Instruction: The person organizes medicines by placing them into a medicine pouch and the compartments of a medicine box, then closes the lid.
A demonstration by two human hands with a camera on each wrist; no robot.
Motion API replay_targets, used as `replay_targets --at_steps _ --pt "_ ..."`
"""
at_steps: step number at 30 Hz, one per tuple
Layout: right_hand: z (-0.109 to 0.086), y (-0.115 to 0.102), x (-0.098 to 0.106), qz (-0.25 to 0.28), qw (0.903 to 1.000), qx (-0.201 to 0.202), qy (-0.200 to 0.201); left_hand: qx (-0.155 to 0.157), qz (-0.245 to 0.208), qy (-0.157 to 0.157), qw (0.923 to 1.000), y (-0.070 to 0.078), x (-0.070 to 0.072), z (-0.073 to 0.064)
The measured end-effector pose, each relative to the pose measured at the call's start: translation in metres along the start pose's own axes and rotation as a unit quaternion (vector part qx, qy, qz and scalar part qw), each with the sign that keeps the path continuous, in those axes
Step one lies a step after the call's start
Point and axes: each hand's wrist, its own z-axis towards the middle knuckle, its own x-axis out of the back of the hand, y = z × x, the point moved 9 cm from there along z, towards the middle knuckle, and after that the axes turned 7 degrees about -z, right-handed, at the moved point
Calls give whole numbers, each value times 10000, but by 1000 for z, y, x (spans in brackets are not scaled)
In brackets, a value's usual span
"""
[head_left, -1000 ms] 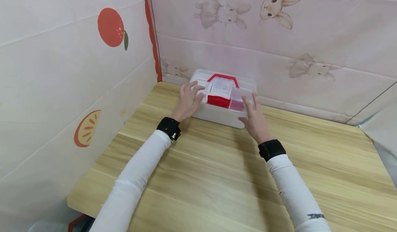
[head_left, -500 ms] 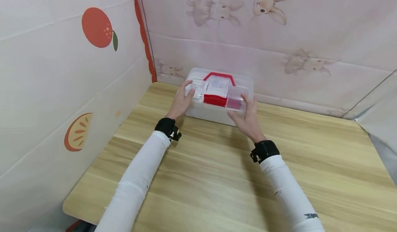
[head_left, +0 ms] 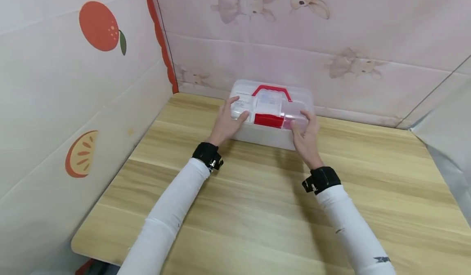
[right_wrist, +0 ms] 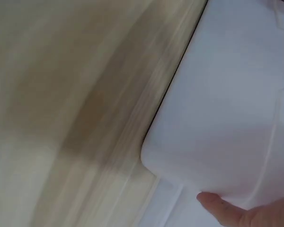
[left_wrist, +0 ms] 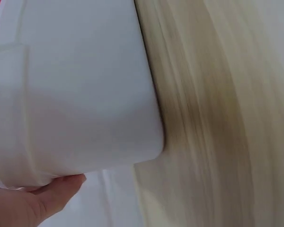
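A translucent white plastic storage box with a lid stands on the table against the back wall. It has a red carry handle and a red front latch. My left hand holds the box by its left end, thumb over the lid edge. At the opposite end, my right hand grips it the same way, and something pink shows through the lid near that thumb. Each wrist view shows a finger against the side of the box, below the lid rim; the other fingers are mostly hidden.
The wood-grain table extends toward me and to the right. A back wall covering with rabbit prints rises directly behind the box. To the left is a side wall covering with fruit prints.
Both hands have closed in on the ends of the box and taken hold of it. The box has shifted a little to the right along the wall. The head view has turned slightly.
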Motion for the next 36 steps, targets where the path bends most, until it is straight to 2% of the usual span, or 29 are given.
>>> replay_targets --at_steps 8,15,19,26,31,36 --pt "-24 10 24 -139 9980 -503 346 91 162 -156 9997 21 -21 -22" --pt "-32 13 36 -320 9965 -546 538 -22 317 -91 9995 37 -29 -38" --pt "-34 15 42 -285 9979 -440 375 -152 346 -202 9991 41 -33 -43" --pt "-40 17 45 -145 9990 -333 -260 -475 398 -585 9964 41 -38 -49" --pt "-46 15 42 -306 9979 -313 -468 -744 398 -628 9945 42 -34 -54" --pt "-55 10 43 -673 9964 -179 -486 -1117 458 -559 9911 47 -29 -67"
